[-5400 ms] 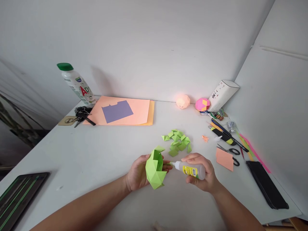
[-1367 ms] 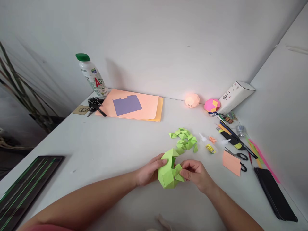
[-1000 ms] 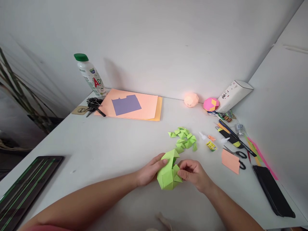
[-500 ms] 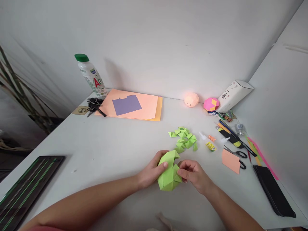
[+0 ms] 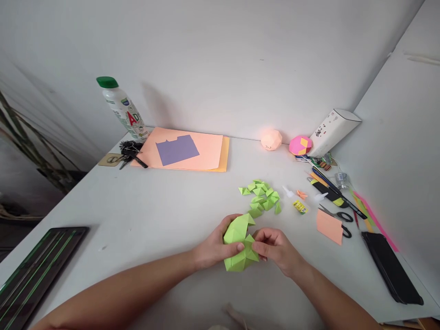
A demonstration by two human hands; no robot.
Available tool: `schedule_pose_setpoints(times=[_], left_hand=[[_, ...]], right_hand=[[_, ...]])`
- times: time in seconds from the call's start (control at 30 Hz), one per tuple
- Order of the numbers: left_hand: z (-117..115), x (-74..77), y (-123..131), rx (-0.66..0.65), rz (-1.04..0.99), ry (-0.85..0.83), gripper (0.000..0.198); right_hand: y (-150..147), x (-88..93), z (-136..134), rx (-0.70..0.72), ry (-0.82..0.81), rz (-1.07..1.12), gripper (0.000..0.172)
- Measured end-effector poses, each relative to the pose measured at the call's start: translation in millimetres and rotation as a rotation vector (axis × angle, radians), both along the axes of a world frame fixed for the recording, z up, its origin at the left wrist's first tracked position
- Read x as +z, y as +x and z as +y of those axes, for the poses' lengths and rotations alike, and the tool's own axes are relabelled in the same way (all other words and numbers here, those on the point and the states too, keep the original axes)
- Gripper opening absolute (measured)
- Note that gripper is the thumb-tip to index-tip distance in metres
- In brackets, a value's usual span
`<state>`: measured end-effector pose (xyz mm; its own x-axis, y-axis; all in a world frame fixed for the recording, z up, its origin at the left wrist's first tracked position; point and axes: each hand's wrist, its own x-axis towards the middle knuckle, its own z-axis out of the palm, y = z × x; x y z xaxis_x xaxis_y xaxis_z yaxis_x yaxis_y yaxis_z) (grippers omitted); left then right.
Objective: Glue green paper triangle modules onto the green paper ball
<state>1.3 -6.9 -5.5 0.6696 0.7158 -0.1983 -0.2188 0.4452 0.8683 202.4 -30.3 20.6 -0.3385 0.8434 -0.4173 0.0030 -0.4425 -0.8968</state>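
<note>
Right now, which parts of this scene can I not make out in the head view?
Head view:
- Joint of the green paper model: hidden under fingers of the left hand and right hand.
- Label of the bottle: print too small to read.
- The dark flat device: cut off by the left and bottom edges.

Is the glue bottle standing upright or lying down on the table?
Lying down. The glue bottle rests on its side on the table, nozzle pointing toward the wall, beside the green paper pieces.
</note>
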Motion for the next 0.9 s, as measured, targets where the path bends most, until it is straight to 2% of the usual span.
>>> schedule_pose_setpoints(times=[0.3,0.9], left_hand=[[-2.3,-4.2,-0.7,0.031,0.003,0.017,0.074],[-0.5,-0.9,-1.7,-0.041,0.023,0.025,0.072]], right_hand=[[-2.9,-4.5,-2.3,-0.035,-0.016,0.047,0.033],[-2.7,-4.0,-3.2,-0.043,-0.001,0.047,0.032]])
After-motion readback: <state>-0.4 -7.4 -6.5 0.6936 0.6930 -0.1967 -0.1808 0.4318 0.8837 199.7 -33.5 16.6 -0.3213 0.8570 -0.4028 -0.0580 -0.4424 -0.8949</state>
